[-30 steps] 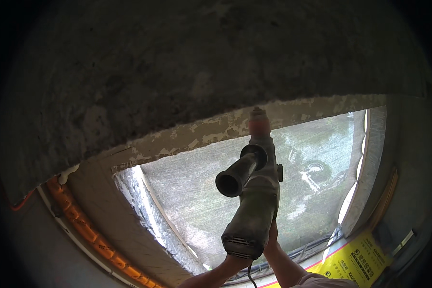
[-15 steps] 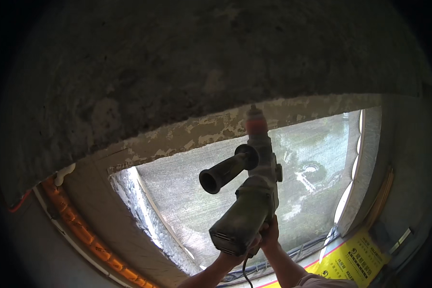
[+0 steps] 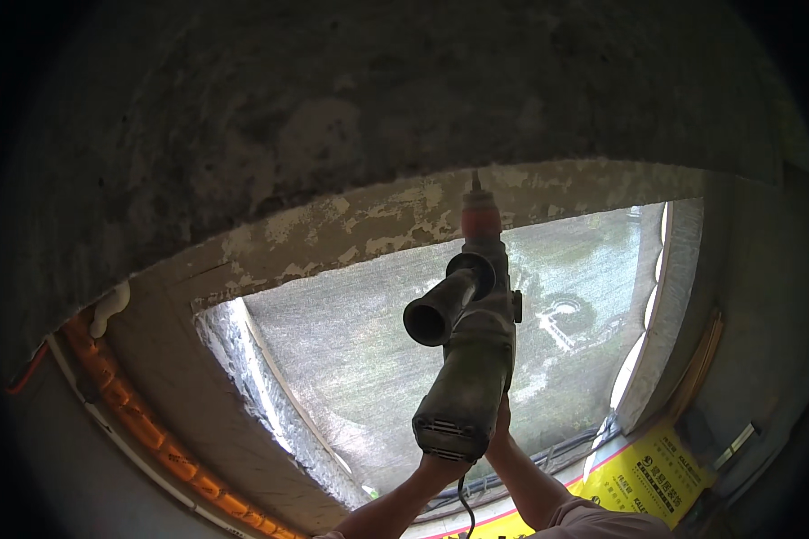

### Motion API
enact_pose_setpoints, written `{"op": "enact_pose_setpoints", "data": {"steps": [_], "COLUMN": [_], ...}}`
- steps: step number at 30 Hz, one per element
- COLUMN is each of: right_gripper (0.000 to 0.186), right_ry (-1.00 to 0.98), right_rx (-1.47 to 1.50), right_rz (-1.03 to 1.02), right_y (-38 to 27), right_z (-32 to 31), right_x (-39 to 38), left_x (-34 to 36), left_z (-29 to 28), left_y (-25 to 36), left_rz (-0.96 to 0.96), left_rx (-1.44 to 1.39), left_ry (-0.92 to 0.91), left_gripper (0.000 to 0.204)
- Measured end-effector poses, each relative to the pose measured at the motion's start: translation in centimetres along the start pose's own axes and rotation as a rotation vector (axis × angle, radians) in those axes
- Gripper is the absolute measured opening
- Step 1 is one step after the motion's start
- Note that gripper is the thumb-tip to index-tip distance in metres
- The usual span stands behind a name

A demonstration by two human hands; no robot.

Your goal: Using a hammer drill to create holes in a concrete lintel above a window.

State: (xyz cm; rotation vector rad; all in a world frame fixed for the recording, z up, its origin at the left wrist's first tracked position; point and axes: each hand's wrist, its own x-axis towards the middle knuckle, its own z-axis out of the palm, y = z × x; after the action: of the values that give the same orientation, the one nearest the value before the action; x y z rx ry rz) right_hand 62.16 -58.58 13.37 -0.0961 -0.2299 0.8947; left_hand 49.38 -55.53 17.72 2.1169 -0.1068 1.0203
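A dusty hammer drill (image 3: 472, 359) with a dark green motor housing and a red collar points upward in front of me. My left hand (image 3: 445, 469) grips it under the vented rear end. On the right side of the housing, my right hand (image 3: 502, 427) holds the rear grip; most fingers of both hands are hidden behind the tool. The black side handle (image 3: 436, 310) sticks out to the left with no hand on it. A short bit (image 3: 475, 181) reaches the lower edge of the dark concrete surface (image 3: 333, 99) overhead; whether it touches, I cannot tell.
Behind the drill is a window opening covered with mesh (image 3: 368, 332), below a patchy plaster strip (image 3: 333, 238). An orange pipe (image 3: 144, 422) and a white pipe run along the left. A yellow printed sheet (image 3: 647, 476) lies low right. A black cord (image 3: 466, 512) hangs from the drill.
The drill has swung more upright, its rear end shifting right, and more of the bit shows below the concrete. The view has shifted slightly. Both hands remain on the drill.
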Motion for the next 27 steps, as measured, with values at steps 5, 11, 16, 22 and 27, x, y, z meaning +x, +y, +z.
{"op": "enact_pose_setpoints", "data": {"steps": [5,11,16,22,27], "right_gripper": [0.041,0.042,0.042,0.041,0.041], "right_ry": [0.06,0.001,0.074,0.077,0.022], "right_rx": [0.028,0.013,0.094,0.036,0.068], "right_rz": [0.087,0.021,0.108,0.084,0.135], "right_y": [0.1,-0.7,0.8,0.8,0.2], "right_z": [1.3,-1.9,-4.8,-2.5,-5.2], "right_x": [-0.8,0.0,0.6,-1.9,-2.4], "left_x": [-0.2,-0.7,-2.8,-3.3,-4.6], "left_z": [-0.5,0.1,1.4,1.6,3.2], "left_y": [0.8,-0.6,-1.2,-0.1,-1.1], "left_rz": [-0.036,-0.234,-0.027,0.043,0.173], "left_rx": [0.106,0.048,0.256,0.435,0.528], "left_ry": [-0.066,-0.263,-0.134,-0.065,0.035], "left_gripper": [0.027,0.048,0.047,0.037,0.026]}}
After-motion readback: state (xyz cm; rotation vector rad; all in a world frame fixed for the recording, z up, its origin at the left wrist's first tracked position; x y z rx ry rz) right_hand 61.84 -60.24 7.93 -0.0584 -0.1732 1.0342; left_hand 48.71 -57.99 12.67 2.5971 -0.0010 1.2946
